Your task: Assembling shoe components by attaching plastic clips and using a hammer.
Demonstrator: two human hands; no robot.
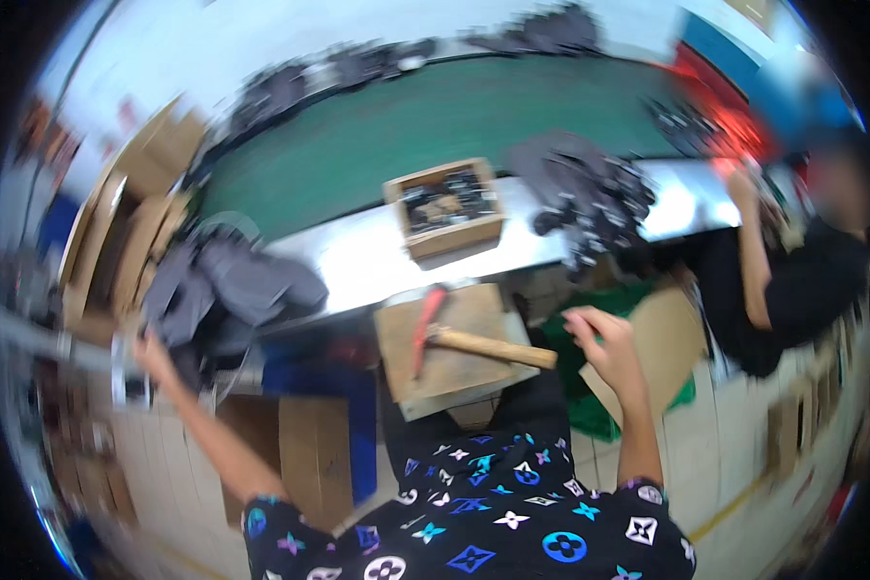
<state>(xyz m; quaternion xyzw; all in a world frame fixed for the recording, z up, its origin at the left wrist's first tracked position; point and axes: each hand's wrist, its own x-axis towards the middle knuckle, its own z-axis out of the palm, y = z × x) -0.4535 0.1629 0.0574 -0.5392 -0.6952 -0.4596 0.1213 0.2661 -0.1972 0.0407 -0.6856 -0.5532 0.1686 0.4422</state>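
My left hand [152,356] reaches out to the far left, at the edge of a pile of dark grey, flat pieces [251,277]; blur hides its fingers and whether it grips one. My right hand [604,340] is raised to the right of a worn square board [473,358], its fingers curled and pinched together. Whatever may be in that pinch is too small to make out. On the board in front of my lap lies a hammer [488,346] with a red head and a wooden handle, touched by neither hand.
A wooden box [454,237] of small dark parts stands on the metal bench edge [357,271]. Behind it runs a green belt [357,155]. More grey pieces with black parts [589,198] hang over the edge. A co-worker's arm [755,256] is at right; cardboard boxes [314,454] stand below.
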